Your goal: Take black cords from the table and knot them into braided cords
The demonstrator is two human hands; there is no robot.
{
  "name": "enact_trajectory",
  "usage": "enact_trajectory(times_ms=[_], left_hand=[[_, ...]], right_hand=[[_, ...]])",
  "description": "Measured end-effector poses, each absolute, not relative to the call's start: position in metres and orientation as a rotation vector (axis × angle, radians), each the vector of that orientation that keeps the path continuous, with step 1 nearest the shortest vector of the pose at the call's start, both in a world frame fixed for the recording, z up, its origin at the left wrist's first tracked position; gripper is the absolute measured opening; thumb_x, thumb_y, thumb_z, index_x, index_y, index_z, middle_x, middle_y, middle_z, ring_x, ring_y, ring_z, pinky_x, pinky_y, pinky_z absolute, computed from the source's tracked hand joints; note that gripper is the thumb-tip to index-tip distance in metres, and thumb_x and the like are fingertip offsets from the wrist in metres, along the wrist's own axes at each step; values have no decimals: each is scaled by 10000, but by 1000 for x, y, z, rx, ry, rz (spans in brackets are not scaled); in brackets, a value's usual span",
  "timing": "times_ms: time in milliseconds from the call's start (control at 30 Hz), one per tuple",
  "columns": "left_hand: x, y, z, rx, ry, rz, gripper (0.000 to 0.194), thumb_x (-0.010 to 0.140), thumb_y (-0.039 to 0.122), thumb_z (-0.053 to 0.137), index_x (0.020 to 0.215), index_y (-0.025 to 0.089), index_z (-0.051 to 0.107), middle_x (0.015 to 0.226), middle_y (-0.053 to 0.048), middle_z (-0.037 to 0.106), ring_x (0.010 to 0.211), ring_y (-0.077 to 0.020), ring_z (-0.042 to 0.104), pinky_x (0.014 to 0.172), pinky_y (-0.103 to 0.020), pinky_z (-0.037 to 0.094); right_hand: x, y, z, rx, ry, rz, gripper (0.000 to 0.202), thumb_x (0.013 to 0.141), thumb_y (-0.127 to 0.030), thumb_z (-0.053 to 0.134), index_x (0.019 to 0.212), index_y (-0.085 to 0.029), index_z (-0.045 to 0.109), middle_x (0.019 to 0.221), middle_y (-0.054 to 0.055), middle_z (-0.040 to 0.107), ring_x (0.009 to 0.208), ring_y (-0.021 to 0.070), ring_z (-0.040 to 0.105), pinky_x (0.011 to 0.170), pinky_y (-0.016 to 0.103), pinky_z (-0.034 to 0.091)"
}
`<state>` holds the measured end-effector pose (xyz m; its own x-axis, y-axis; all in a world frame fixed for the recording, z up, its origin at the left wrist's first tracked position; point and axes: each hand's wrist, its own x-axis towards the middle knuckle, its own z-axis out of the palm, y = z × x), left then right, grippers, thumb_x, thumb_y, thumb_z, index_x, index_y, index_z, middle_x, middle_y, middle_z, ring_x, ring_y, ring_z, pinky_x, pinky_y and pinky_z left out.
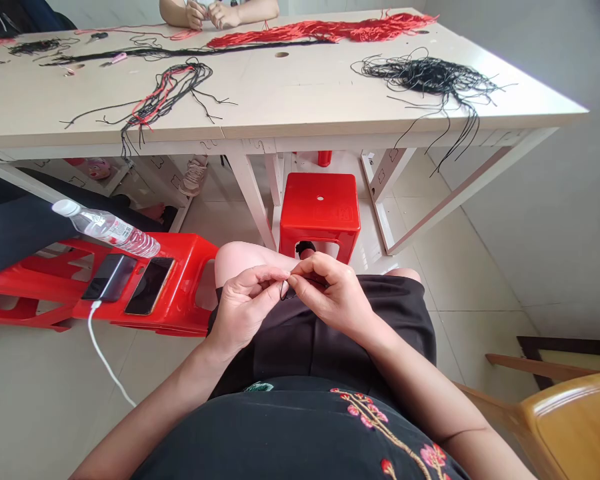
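Above the lap, my left hand (247, 300) and my right hand (333, 290) meet at their fingertips. Both are pinched on a thin black cord (283, 291), which shows as a small loop just below the fingertips. Most of the cord is hidden by the fingers. On the table ahead lie a tangled bundle of black cords (430, 75) at the right, a bundle of black and red cords (165, 93) at the left, and a long bunch of red cords (325, 30) at the far side.
A red stool (185, 267) at the left holds a plastic bottle (113, 230), a phone (150, 285) and a power bank (111, 277) with a white cable. Another red stool (320, 207) stands under the table (290, 127). A person's hands (213, 13) are across it. A wooden chair (575, 420) is at right.
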<state>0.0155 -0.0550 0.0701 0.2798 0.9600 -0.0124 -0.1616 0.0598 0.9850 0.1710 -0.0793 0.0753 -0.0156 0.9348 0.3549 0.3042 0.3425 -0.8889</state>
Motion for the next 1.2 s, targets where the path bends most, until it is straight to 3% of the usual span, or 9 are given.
enact_trajectory(times_ms=[233,500,767,967,1100,1200], left_hand=[[14,-56,69,1203,903,1058,88,687,176,718,770,199,736,764,-30,706,714,-129,643,699,-225,534],[17,-56,76,1002,941,1054,68,650,221,705,691,179,739,632,-29,662,534,-90,551,443,-174,404],[20,-54,82,953,998,1059,221,564,227,807,747,183,690,648,7,656,526,-66,556,503,-169,461],[17,-53,82,996,916,1078,208,615,162,772,770,193,637,665,26,632,570,-69,579,536,-163,481],[16,-54,80,1011,895,1043,206,635,131,754,781,192,622,678,27,624,615,-70,590,562,-152,481],[15,-55,80,981,914,938,219,631,123,752,793,186,620,655,30,612,580,-61,568,532,-145,459]], right_hand=[[171,-79,74,-1135,-1511,845,89,819,-235,566,759,-175,591,684,7,583,608,101,526,535,214,429],[169,-80,72,-1121,-1484,902,104,833,-250,555,768,-173,582,707,15,589,627,108,548,567,229,455],[172,-83,78,-1101,-1439,916,144,838,-277,568,746,-170,598,687,14,591,619,102,544,558,218,466],[174,-79,73,-995,-1262,1355,319,851,-339,532,1142,-211,552,953,40,639,506,63,556,386,178,443],[176,-76,71,-1006,-1404,1249,163,850,-284,543,888,-157,638,696,-2,611,524,71,533,475,191,457],[180,-74,70,-1083,-1533,902,114,854,-213,537,801,-167,627,737,13,621,652,97,553,624,226,469]])
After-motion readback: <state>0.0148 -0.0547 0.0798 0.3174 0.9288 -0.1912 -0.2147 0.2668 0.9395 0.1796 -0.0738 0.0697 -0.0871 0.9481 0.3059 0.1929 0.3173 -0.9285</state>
